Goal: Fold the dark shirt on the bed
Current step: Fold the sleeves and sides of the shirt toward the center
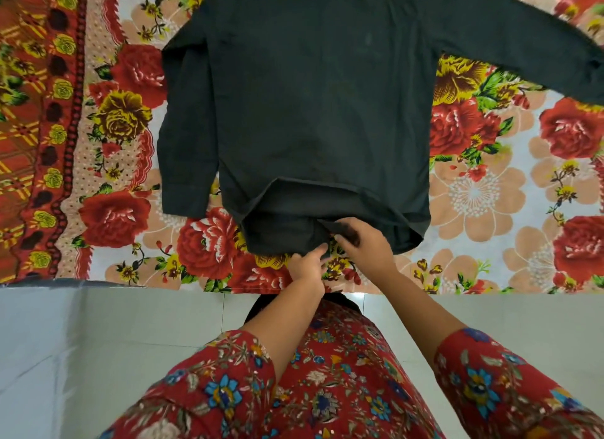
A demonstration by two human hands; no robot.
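The dark shirt (320,111) lies spread flat on the bed (477,196), its hem (281,239) at the near edge. Folding has barely begun, I judge. One sleeve (186,137) lies alongside the shirt's body and the other sleeve (523,36) stretches out from the shirt's far end, so both sleeves and the body are left to fold. At the hem's middle the left hand (307,267) pinches the edge and the right hand (364,244) grips a loose flap beside it. No label or writing can be read.
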